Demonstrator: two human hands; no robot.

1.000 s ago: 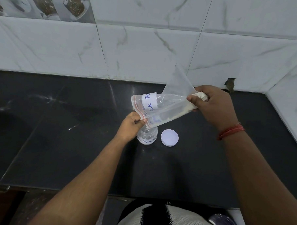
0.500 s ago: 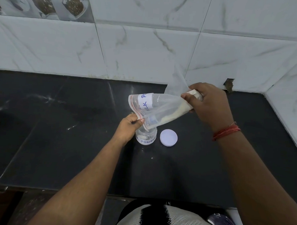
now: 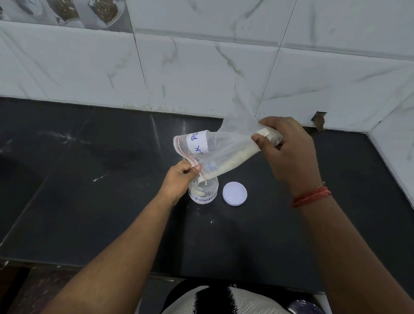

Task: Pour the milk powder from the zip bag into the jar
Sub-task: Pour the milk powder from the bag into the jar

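A clear zip bag [image 3: 221, 149] with a red zip strip and a white handwritten label hangs tilted over a small clear jar [image 3: 203, 191] on the black counter. My left hand [image 3: 180, 177] pinches the bag's open mouth just above the jar's rim. My right hand [image 3: 288, 152] grips the bag's raised bottom end, higher and to the right. Cream milk powder lies along the bag's lower side and some sits in the jar's bottom. The jar carries a white label reading "POWD".
The jar's white round lid [image 3: 234, 193] lies flat on the black counter [image 3: 104, 200] just right of the jar. A white marble-tiled wall [image 3: 205, 73] rises behind, and turns a corner at the right. The counter's front edge runs near my body.
My right hand has lifted the bag's bottom end slightly and the powder has slid down toward the mouth. Some powder now lies in the jar. My left hand stays at the jar.
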